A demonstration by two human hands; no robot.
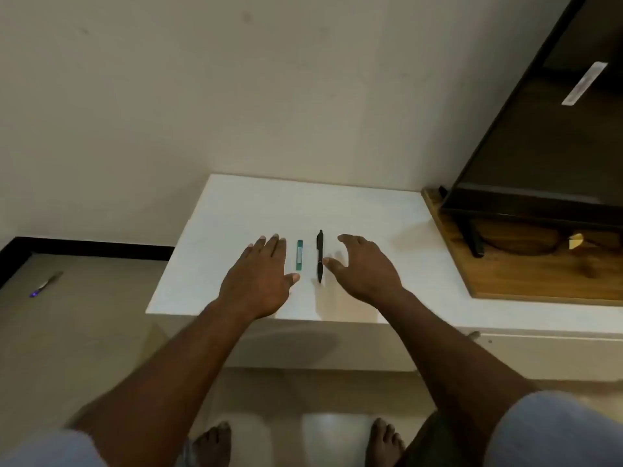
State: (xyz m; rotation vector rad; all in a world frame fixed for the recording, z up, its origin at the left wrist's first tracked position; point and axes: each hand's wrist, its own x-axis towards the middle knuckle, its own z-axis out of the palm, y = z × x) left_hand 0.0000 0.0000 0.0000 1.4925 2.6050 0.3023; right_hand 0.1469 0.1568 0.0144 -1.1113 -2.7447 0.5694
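Hovering over the white bench (236, 210), two hands flank a green stick (299, 255) and a black pen (319, 256).
Flat and released, the left hand (259, 278) keeps its fingers (276, 246) straight just beside the green stick. The right hand (364, 267) arches loosely, grasping nothing, thumb right next to the black pen. Both items lie parallel and apart near the front edge, laid out, I'd judge, for one easy pick-up per hand.

Black pen (319, 256) and green stick (299, 254) between open hands

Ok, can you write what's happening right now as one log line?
left hand: open, beside green stick | right hand: open, thumb by black pen | both items on white table
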